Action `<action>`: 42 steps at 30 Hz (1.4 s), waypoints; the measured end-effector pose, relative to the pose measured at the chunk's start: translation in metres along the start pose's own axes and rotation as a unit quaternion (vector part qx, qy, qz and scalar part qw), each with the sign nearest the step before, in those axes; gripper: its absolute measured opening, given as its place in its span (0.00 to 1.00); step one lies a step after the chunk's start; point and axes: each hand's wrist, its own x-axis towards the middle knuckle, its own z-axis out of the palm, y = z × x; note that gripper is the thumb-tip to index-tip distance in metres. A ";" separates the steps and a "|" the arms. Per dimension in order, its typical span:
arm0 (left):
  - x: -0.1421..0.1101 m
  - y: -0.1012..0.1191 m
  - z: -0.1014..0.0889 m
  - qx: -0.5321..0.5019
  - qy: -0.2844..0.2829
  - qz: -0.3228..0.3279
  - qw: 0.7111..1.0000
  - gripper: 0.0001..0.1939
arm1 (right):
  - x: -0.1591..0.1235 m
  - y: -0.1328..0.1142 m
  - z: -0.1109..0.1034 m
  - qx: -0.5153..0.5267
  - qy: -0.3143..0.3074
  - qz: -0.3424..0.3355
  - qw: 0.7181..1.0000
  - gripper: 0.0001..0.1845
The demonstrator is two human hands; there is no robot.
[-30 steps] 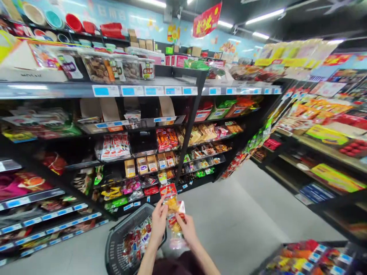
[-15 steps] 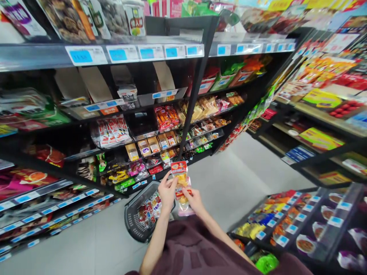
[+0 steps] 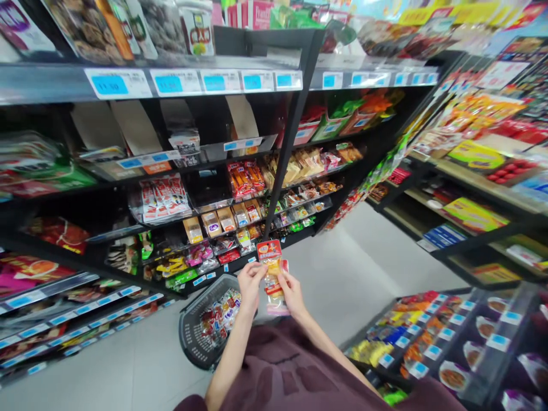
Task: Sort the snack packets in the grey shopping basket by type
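A smooth gray shop floor (image 3: 342, 274)
Big black shelves (image 3: 287, 148) with blue and white tags (image 3: 177, 83) stand ahead, and more shelves (image 3: 471, 179) stand over on the right.

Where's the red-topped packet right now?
Head view, just below picture centre: the red-topped packet is between the left hand and the right hand, above and to the right of the dark basket.

A dark basket (image 3: 188, 328) stands on the grey floor (image 3: 338, 274).
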 end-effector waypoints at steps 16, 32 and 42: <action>-0.009 -0.015 -0.009 -0.036 0.005 -0.071 0.997 0.24 | -0.007 0.014 -0.008 -0.008 0.017 -0.001 1.000 0.19; -0.009 -0.017 -0.006 0.046 -0.052 -0.051 0.996 0.23 | -0.004 0.009 -0.010 -0.022 0.078 -0.016 0.997 0.21; -0.004 -0.025 -0.012 0.036 -0.044 -0.044 0.997 0.24 | -0.005 0.012 -0.005 -0.001 0.068 -0.006 0.998 0.19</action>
